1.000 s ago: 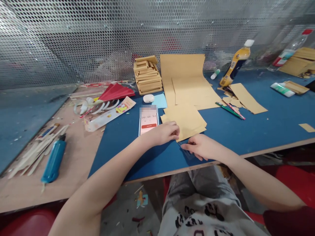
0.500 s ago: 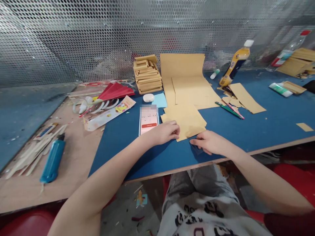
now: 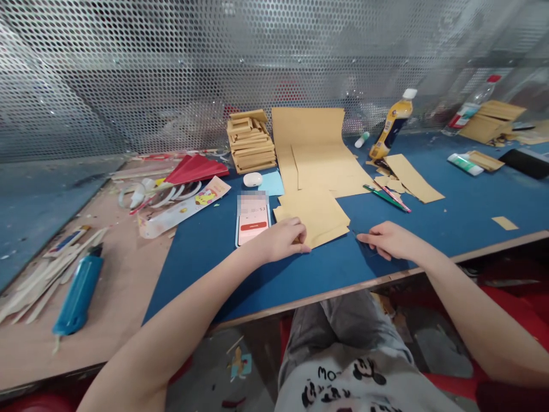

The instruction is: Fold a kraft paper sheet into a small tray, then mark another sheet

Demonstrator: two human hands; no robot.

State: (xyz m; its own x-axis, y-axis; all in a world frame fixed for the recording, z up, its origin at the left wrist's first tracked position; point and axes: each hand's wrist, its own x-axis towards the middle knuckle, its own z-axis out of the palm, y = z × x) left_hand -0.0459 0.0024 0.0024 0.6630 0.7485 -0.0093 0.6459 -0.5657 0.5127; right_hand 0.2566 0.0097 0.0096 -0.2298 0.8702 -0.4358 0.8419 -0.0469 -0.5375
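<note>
Press near edge of brown paper (image 3: pixel 316 210) flat with curled left hand (image 3: pixel 286 239); can't tell grip there or in right hand (image 3: pixel 391 239) tbh.

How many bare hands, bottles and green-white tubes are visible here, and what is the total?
Bare hands: 2 (left hand, right hand)
Bottles: 2 (yellow bottle, clear bottle)
Green-white tubes: 2 (small tube, large tube)
Total: 6

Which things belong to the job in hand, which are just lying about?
Likely in the job:
flat tan paper sheets, under the left hand
clear flat piece, probably plastic, by the right hand

Apparently just lying about:
yellow bottle with white cap
blue dark-tipped tool
white oval case
</note>
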